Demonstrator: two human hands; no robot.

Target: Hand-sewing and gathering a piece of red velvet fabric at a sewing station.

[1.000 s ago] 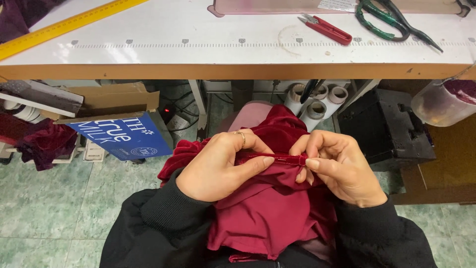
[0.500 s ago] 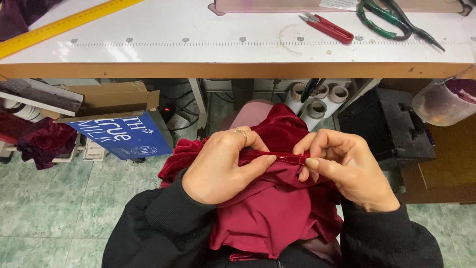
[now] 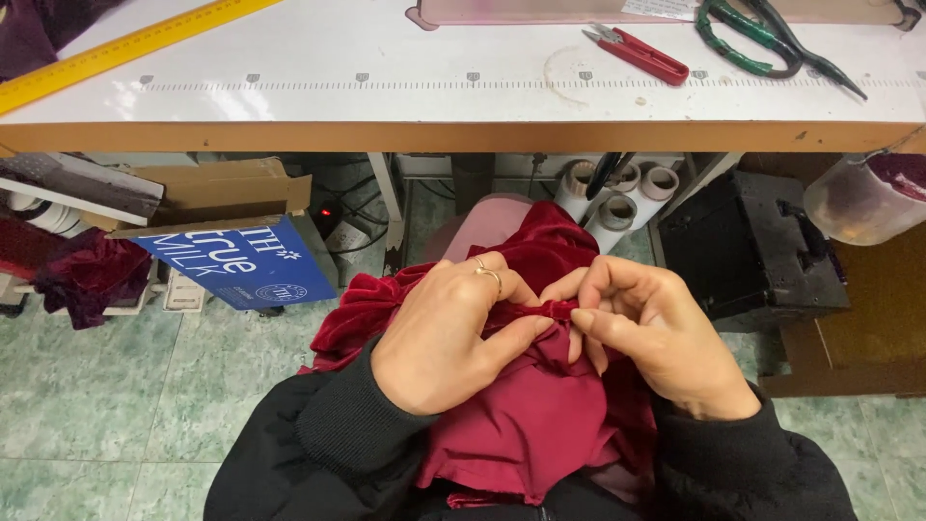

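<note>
A dark red velvet garment (image 3: 526,425) lies bunched on my lap below the white worktable (image 3: 405,96). My left hand (image 3: 449,333), with a ring on one finger, clamps a narrow folded edge of the fabric between thumb and fingers. My right hand (image 3: 656,333) pinches the same thin strip from the right, fingertips almost touching the left thumb. Both sleeves are black. The fabric's smooth lining faces up near my body.
On the table lie a yellow ruler (image 3: 116,53), red thread snips (image 3: 641,53) and green-handled shears (image 3: 762,39). Under it stand a cardboard box with a blue carton (image 3: 241,260), thread cones (image 3: 617,193), a black box (image 3: 743,251), and more red cloth (image 3: 92,275) at left.
Both hands have shifted slightly along the folded edge, the fingertips closing nearer together. The garment stays on my lap.
</note>
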